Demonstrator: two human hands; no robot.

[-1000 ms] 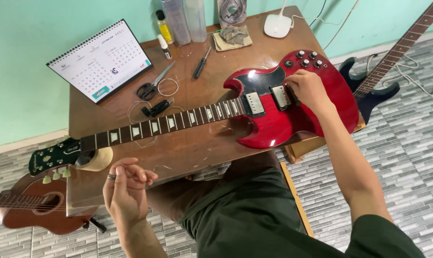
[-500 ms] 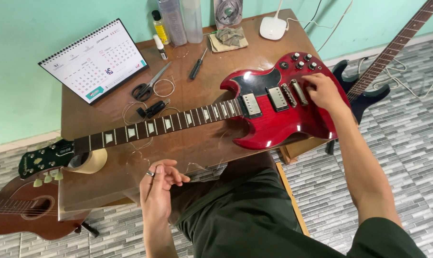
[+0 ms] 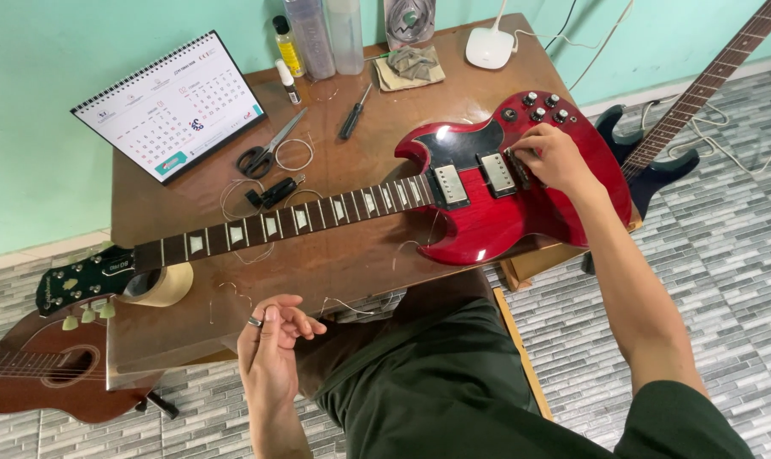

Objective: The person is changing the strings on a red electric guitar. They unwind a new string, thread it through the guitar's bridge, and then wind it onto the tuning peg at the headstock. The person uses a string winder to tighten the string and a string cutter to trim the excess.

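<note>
Item: red electric guitar [image 3: 521, 217], solid double-cutaway body, lying face up across the brown wooden table [image 3: 190, 221]. The body sits at the table's right end and partly overhangs the front edge. The neck runs left, with the dark headstock [image 3: 83, 280] past the table's left edge above a roll of tape [image 3: 160, 285].

Your right hand [image 3: 551, 157] rests on the body at the bridge, fingers curled together and pinched on the hardware there; what sits between the fingertips is too small to tell.

Your left hand [image 3: 270, 344] is held in the air below the table's front edge, ring on one finger, thumb and fingertips drawn loosely together. A thin wire strand [image 3: 351, 306] trails near it; whether you grip it cannot be told.

Handling, as a judgement:
- Body likely heavy and rigid, with a glossy, slippery finish. Take it by the waist or the neck joint.
- Neck stiff but the weaker part. Support it, do not lever on it.
- Knobs [image 3: 543, 106] and pickups [image 3: 475, 178] are poor grips.
- Wire is springy, with sharp ends. Pinch it close to the end.

Nearby on the table: scissors [image 3: 266, 153], screwdriver [image 3: 354, 115], desk calendar [image 3: 171, 106], bottles [image 3: 317, 34], folded cloth [image 3: 412, 66]. An acoustic guitar [image 3: 49, 374] lies at lower left, and a dark guitar [image 3: 657, 161] leans at right.
</note>
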